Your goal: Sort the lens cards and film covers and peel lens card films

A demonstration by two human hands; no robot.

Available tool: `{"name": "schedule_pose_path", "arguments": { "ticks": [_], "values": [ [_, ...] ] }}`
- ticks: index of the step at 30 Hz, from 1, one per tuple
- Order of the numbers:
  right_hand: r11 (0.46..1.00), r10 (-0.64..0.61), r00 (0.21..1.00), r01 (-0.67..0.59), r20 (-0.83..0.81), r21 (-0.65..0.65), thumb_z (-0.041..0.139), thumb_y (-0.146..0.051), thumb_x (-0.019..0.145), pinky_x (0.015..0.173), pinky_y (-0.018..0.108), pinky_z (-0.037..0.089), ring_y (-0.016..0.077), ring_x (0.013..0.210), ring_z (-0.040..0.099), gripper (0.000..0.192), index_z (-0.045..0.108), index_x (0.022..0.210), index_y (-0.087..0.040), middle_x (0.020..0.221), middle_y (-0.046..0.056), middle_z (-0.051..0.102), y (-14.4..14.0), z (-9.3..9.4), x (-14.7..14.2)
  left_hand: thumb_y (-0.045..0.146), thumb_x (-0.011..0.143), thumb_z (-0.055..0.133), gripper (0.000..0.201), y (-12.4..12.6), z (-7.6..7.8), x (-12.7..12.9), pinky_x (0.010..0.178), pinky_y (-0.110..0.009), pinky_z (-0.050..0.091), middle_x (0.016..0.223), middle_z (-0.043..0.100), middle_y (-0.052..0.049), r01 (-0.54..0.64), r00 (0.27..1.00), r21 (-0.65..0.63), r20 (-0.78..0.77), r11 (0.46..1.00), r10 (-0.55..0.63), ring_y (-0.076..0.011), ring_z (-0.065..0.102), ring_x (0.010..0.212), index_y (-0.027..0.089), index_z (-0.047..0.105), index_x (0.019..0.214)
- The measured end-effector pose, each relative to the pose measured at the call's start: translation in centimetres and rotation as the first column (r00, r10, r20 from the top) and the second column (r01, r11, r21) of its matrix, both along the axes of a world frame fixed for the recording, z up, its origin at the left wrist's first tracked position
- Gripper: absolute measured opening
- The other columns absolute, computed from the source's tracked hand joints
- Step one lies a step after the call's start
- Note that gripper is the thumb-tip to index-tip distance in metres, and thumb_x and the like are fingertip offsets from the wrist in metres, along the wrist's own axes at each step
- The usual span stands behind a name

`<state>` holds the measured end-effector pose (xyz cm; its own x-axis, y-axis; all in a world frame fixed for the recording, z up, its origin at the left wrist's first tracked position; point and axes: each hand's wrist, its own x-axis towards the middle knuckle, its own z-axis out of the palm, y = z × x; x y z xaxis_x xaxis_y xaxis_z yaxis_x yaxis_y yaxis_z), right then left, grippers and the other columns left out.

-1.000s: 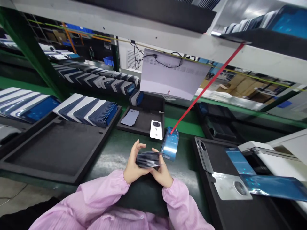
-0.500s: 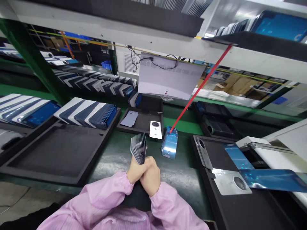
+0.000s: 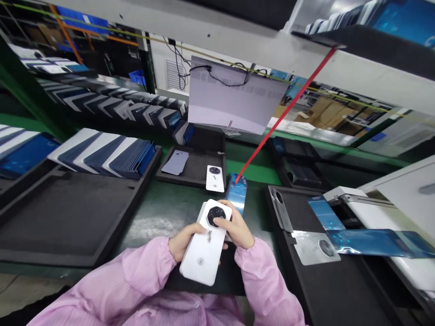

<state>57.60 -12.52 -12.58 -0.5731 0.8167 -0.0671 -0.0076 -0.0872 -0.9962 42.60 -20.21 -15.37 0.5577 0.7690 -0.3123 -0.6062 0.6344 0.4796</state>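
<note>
Between my hands is a stack of white phone back covers (image 3: 200, 251), tilted, its top one facing up with a round black camera ring near the upper end. My left hand (image 3: 182, 242) grips the left edge, thumb on the white face. On the upper right edge, my right hand (image 3: 239, 230) is closed, its thumb over the camera ring. The fingers beneath are mostly hidden. Just beyond lies a pile of blue-filmed panels (image 3: 237, 194), partly covered by my right hand. Another white phone back cover (image 3: 215, 182) rests at the front edge of a small black tray (image 3: 199, 168).
Grey panels (image 3: 176, 162) lie in the small tray. To the left, a large black tray (image 3: 68, 217) carries a row of upright covers (image 3: 102, 151). At right, another black tray (image 3: 353, 294) holds a silver cover (image 3: 314, 246). A red strap (image 3: 288, 113) slants down from the shelf.
The stack was upright and fanned edge-on in my clasped hands; now it is tilted with its white face up. My hands have moved apart to its two sides. The view has shifted slightly.
</note>
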Motion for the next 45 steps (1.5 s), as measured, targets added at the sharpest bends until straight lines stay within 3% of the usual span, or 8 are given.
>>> {"name": "schedule_pose_path", "arguments": {
  "ticks": [4,9,14,24,27,30,34,45],
  "values": [
    [0.992,-0.097,0.992,0.09,0.082,0.084,0.071,-0.03,0.069,0.066,0.027,0.049,0.0149,0.075,0.058,0.04,0.049,0.102,-0.021,0.09,0.0,0.059,0.2,-1.3,-0.1,0.033,0.07,0.07,0.05,0.7,0.0,0.1,0.069,-0.03,0.047,0.089,0.065,-0.003,-0.305,0.826,0.173,-0.442,0.937,0.351,-0.017,0.062,0.075,0.018,0.049,0.113],
    [0.911,-0.243,0.938,0.133,0.248,0.39,0.07,-0.026,0.071,0.09,0.04,0.046,0.0241,0.109,0.053,0.053,0.046,0.118,-0.023,0.121,0.009,0.053,0.2,-2.5,0.1,0.038,0.075,0.066,0.052,0.7,-1.2,0.3,0.068,-0.029,0.049,0.095,0.065,-0.005,-0.296,0.815,0.142,-0.477,0.945,0.327,-0.017,0.064,0.076,0.017,0.045,0.117],
    [0.763,-0.414,0.884,0.207,0.217,0.613,0.063,-0.023,0.08,0.091,0.042,0.044,0.0244,0.108,0.054,0.017,0.06,0.097,-0.022,0.112,0.01,0.056,-0.3,-2.4,0.1,0.036,0.079,0.063,0.052,0.3,-1.9,0.5,0.079,-0.032,0.049,0.111,0.062,-0.008,-0.268,0.721,0.312,-0.563,0.912,0.405,-0.022,0.062,0.096,0.018,0.044,0.123],
    [0.87,-0.319,0.913,0.176,0.253,0.461,0.063,-0.023,0.08,0.091,0.043,0.045,0.0242,0.105,0.055,0.008,0.059,0.087,-0.021,0.11,0.009,0.056,-0.1,-2.5,0.5,0.036,0.083,0.057,0.053,0.0,-1.2,-0.7,0.067,-0.031,0.048,0.09,0.068,-0.003,-0.014,0.492,0.419,-0.788,0.908,0.371,-0.0213,0.064,0.075,0.022,0.04,0.131],
    [0.843,-0.328,0.907,0.155,0.264,0.516,0.06,-0.022,0.082,0.092,0.045,0.044,0.0249,0.107,0.054,0.002,0.058,0.081,-0.021,0.111,0.009,0.056,-0.1,-2.4,0.4,0.037,0.082,0.058,0.056,0.1,-1.4,-0.8,0.064,-0.031,0.048,0.086,0.068,-0.002,-0.047,0.545,0.391,-0.761,0.919,0.352,-0.0208,0.064,0.072,0.022,0.038,0.133],
    [0.681,-0.389,0.891,0.107,0.235,0.725,0.058,-0.016,0.082,0.097,0.053,0.038,0.029,0.119,0.048,0.007,0.06,0.079,-0.023,0.11,0.008,0.059,-0.5,-2.6,0.3,0.036,0.081,0.06,0.055,0.3,-1.6,-0.8,0.07,-0.032,0.05,0.099,0.066,-0.005,-0.142,0.659,0.341,-0.668,0.929,0.346,-0.0209,0.064,0.082,0.021,0.039,0.13],
    [0.497,-0.217,0.963,-0.034,0.162,0.867,0.057,-0.007,0.08,0.094,0.053,0.042,0.023,0.097,0.065,0.022,0.061,0.086,-0.028,0.085,0.0,0.07,-1.3,-3.6,0.4,0.035,0.08,0.06,0.048,0.8,-1.4,-0.9,0.08,-0.034,0.049,0.111,0.063,-0.008,-0.225,0.692,0.278,-0.629,0.934,0.354,-0.0234,0.061,0.096,0.019,0.045,0.121],
    [0.482,-0.037,0.998,-0.018,0.042,0.876,0.056,0.0,0.079,0.074,0.039,0.059,0.0189,0.083,0.071,0.049,0.05,0.117,-0.03,0.097,0.004,0.073,-2.0,-3.8,0.0,0.035,0.083,0.057,0.042,0.8,-1.6,-1.4,0.085,-0.034,0.047,0.111,0.063,-0.007,-0.242,0.668,0.301,-0.638,0.922,0.384,-0.0237,0.059,0.101,0.017,0.048,0.119]
  ]
}}
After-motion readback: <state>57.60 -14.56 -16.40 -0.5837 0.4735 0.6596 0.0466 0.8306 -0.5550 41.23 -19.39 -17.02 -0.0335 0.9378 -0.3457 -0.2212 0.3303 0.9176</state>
